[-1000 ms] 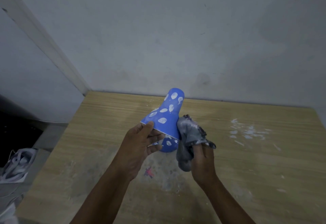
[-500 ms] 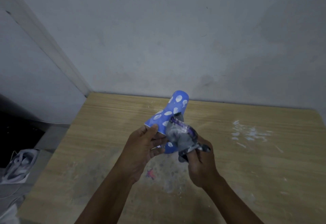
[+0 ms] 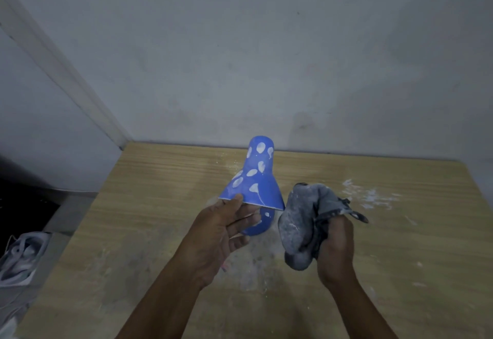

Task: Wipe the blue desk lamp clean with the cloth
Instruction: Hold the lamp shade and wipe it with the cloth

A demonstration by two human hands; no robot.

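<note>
Lamp position: The blue desk lamp [image 3: 254, 178] stood at the centre of the frame on the wooden table [image 3: 160, 178], near the rear wall [image 3: 266, 58]. Its shade was flared, with the narrow end uppermost and the wide rim toward the camera.

Lamp surface: White balloon-shaped marks covered the shade. Whether they were pattern or residue could not be told.

Left hand: The left hand [image 3: 221, 234] held the lamp at the shade's lower rim. The thumb lay on the rim's outer edge and the fingers curled beneath it toward the rounded blue body. In my judgement this grip served to steady the lamp and present the shade for wiping.

Right hand: The right hand [image 3: 334, 248] was closed in a fist round the grey cloth [image 3: 301, 221], at centre right of the frame. The cloth was bunched into a thick wad that stood up above the knuckles.

Cloth relation: The wad was just beside the shade's right rim. No contact with the shade was visible.

Cloth condition: Pale dust showed on its folds, suggesting it had picked up dirt.

Table condition: White powdery smears [image 3: 368, 194] lay at the right of the frame, and dusty scuffing lay beneath the hands.

Surroundings: A pale shoe [image 3: 18, 256] lay at the lower left, off the table.

Stage assessment: Wiping appeared to be under way and not complete.
</note>
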